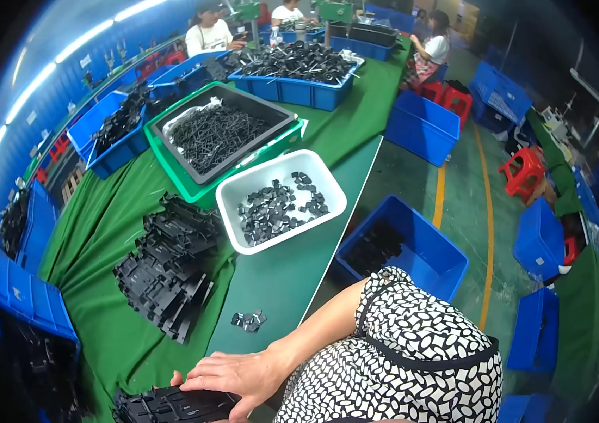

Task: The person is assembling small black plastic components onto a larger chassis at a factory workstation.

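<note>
At the lower edge, my right hand point(236, 375) rests across a black plastic part point(165, 407), its fingers bent over the top and its thumb on the near side. Beyond those fingers a fingertip point(176, 378) shows, seemingly of my left hand; the rest of that hand is hidden. Several small black-and-silver clip-like pieces point(249, 321) lie loose on the table, just beyond my right hand. Farther off, a white tray point(225, 211) holds many more such pieces. Left of it, long black plastic parts point(165, 271) are heaped in overlapping rows on green cloth.
A grey tray point(271, 120) of dark thin pieces sits in a green crate point(151, 141). Blue bins point(292, 90) of black parts stand farther back. Right of the table edge, a blue bin point(426, 247) holds some black parts. Red stools point(523, 171) and seated people point(208, 35) are beyond.
</note>
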`<state>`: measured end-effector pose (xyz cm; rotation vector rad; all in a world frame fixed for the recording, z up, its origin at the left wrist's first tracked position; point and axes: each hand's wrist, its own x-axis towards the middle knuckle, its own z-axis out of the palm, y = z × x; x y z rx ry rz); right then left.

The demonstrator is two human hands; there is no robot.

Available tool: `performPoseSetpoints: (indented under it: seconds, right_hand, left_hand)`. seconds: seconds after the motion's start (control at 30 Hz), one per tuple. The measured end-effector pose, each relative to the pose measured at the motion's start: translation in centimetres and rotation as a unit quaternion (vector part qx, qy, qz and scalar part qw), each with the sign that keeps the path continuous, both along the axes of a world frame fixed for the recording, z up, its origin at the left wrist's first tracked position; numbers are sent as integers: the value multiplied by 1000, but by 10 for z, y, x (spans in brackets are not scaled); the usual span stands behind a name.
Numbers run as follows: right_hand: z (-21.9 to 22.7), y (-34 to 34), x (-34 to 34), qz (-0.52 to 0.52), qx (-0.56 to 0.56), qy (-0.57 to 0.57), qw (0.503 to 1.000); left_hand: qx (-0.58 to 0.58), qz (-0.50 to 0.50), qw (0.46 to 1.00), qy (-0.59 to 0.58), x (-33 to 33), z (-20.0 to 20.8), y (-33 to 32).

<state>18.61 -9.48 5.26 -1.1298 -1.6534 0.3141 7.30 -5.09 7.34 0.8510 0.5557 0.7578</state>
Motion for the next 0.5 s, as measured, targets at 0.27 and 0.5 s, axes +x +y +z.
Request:
performPoseSetpoints:
  seconds: [0.27,0.5]
  right_hand:
    - [3,-3,-1,-1,-44,-19,999]
    - [22,-4,8,32,-117,47,991]
  left_hand:
    - [81,-61,994,-32,3,-4,3]
    - [127,-76,988,-51,5,-5,7]
